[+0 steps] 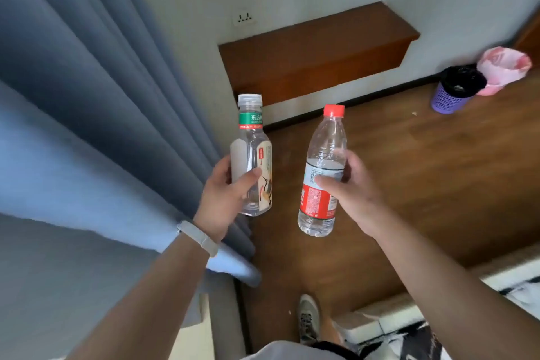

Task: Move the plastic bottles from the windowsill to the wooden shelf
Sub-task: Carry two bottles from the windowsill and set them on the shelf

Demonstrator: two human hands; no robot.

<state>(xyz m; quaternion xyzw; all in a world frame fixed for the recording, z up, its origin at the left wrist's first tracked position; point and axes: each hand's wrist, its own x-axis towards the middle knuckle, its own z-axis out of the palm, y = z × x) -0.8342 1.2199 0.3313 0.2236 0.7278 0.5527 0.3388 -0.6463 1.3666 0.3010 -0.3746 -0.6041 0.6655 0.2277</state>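
While a person is standing on a wood floor beside a curtain, both hands are carrying bottles in front of a wall shelf.

Left hand: the left hand [226, 202] is gripping the clear-capped bottle [252, 155] around its lower body, thumb across the front; a pale band [198, 238] is sitting on the wrist.

Right hand: the right hand [350, 187] is clasping the red-capped bottle [323, 172] at mid-body, thumb lying over the top of the red label.

Clear-capped bottle: it is standing nearly upright in the air, wearing a green neck band, and looking close to empty.

Red-capped bottle: it is leaning slightly to the right, clear of the other bottle, with the two well apart from the shelf.

Shelf: the wooden shelf [315, 44] is jutting from the white wall beyond the bottles, its top showing bare.

Socket: a wall socket [244, 19] is sitting left of the shelf.

Curtain: a blue-grey curtain [87, 96] is hanging in folds along the left side.

Bins: a purple mesh bin [448, 99] with a dark liner is standing on the floor [438, 169] at right, touching a bin [502, 70] lined with a pink bag.

Shoe: one grey shoe [308, 318] is showing on the floor below the arms.

Bed: a bed edge [496, 275] with patterned bedding is filling the lower right corner.
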